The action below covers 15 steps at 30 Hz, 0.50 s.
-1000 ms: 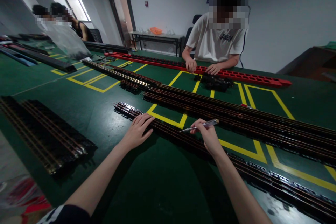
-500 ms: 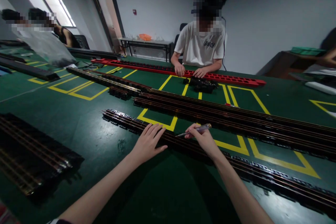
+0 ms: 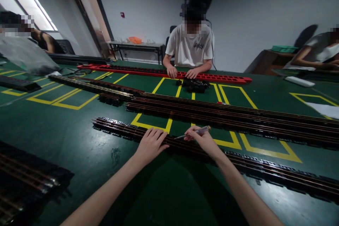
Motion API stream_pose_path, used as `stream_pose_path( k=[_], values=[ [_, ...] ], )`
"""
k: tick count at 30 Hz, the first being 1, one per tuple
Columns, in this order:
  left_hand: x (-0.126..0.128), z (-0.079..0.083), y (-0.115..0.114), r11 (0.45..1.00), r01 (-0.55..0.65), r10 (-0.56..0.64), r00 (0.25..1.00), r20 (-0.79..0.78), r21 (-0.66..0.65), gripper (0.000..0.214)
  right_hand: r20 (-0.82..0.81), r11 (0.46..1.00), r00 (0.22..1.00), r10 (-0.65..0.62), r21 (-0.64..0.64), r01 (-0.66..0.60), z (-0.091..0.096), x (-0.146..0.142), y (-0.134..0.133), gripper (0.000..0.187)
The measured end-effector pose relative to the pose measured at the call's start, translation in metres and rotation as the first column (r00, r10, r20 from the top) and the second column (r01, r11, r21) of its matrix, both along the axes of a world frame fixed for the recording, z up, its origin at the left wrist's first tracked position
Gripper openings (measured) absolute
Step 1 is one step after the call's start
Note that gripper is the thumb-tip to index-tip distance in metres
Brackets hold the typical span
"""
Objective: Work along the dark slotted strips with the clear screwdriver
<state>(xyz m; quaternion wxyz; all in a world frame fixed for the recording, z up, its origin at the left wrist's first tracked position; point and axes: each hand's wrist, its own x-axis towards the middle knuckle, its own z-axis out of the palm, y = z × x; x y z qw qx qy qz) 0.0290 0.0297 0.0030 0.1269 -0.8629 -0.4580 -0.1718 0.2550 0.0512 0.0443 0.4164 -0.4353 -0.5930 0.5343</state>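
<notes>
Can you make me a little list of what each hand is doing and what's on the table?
Left hand: flat on the near rail.
Right hand: pinches a thin tool, tip pointing left over the same rail.
Rail look: long, black with copper lines, lying across the table.
Table look: green with yellow lines.
Further back: more rails, a red strip, and a person in a white shirt with both hands on it.

Left hand (image 3: 151, 144) and right hand (image 3: 203, 142), screwdriver (image 3: 195, 132) in it, lay on the nearest rail strip (image 3: 119, 129); more rails (image 3: 225, 112) lay behind.
</notes>
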Motion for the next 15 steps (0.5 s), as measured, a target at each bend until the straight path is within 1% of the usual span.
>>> stream_pose_path(
  k=[5, 11, 15],
  values=[
    [-0.003, 0.004, 0.004, 1.0, 0.015, -0.016, 0.999, -0.049, -0.011, 0.031, -0.008, 1.0, 1.0, 0.007, -0.008, -0.007, 0.0, 0.004, 0.002, 0.024],
    [-0.004, 0.009, 0.009, 0.999, -0.018, 0.015, 0.999, -0.048, -0.05, 0.029, -0.022, 1.0, 1.0, 0.004, 0.004, -0.004, -0.005, 0.006, 0.006, 0.025],
    [-0.006, 0.011, 0.012, 1.0, -0.007, 0.006, 0.999, -0.054, -0.024, 0.027, -0.045, 1.0, 0.999, 0.014, -0.007, -0.015, -0.008, 0.006, 0.011, 0.025]
  ],
)
